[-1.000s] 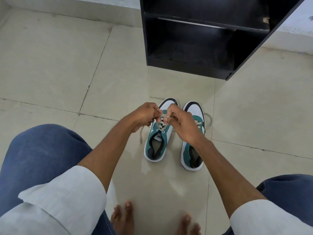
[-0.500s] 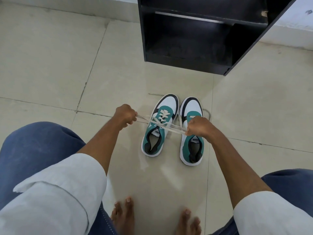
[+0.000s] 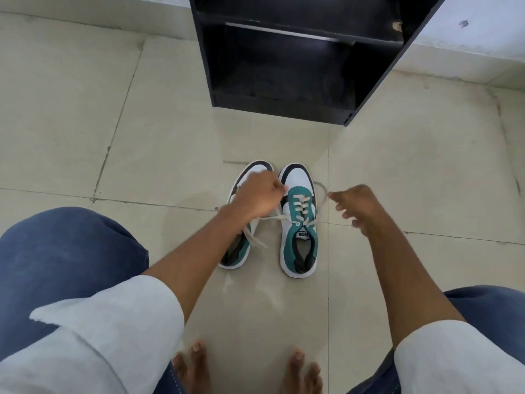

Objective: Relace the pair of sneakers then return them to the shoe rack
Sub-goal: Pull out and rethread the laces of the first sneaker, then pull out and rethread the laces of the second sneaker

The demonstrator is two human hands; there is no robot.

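Sneakers sit side by side at the centre of the frame on the tiled floor (image 3: 85,109), toes pointing to the top. Both are white and teal with dark trim. The right sneaker (image 3: 298,223) shows its laced front and a logo tongue; a lace loop (image 3: 321,189) lies off its right side. The left sneaker (image 3: 238,245) is partly hidden under the left hand (image 3: 255,197), which is curled closed over its front, pinching a lace (image 3: 272,220) that runs across toward the right sneaker. The right hand (image 3: 355,206) hangs just right of the pair, fingers loosely spread and holding nothing. A black shoe rack (image 3: 369,81) stands at the top centre, its shelves bare. Bare feet (image 3: 196,371) show at the bottom edge
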